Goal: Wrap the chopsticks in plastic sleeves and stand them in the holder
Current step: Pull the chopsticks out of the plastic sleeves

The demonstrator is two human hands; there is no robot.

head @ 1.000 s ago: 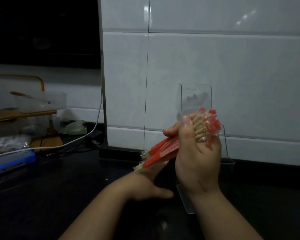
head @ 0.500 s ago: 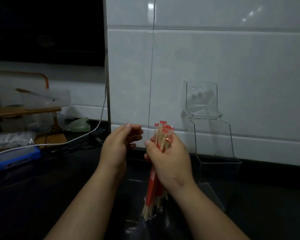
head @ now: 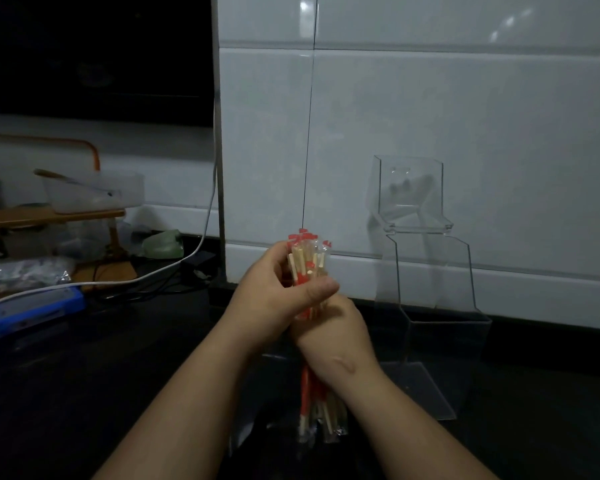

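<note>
Chopsticks [head: 307, 263] in clear sleeves with red print stand upright as one bundle in front of the person, lower ends down by the dark desk [head: 84, 375]; whether they touch it I cannot tell. Far left on the desk lie a blue box [head: 32, 306] and a white cable [head: 174, 268], well apart from the work. The left hand [head: 274, 299] wraps the bundle near its top, thumb across the front. Just below and touching it, the right hand [head: 333, 337] curls round the middle. To the right, against the tiled wall, stands the clear holder [head: 430, 271].

The step looks like squaring the bundle. It would go best with a slightly loosened grip, tapping the ends level without letting sleeves slide off. The bundle could then go right and down into the holder gently, since the holder looks light enough to tip.
</note>
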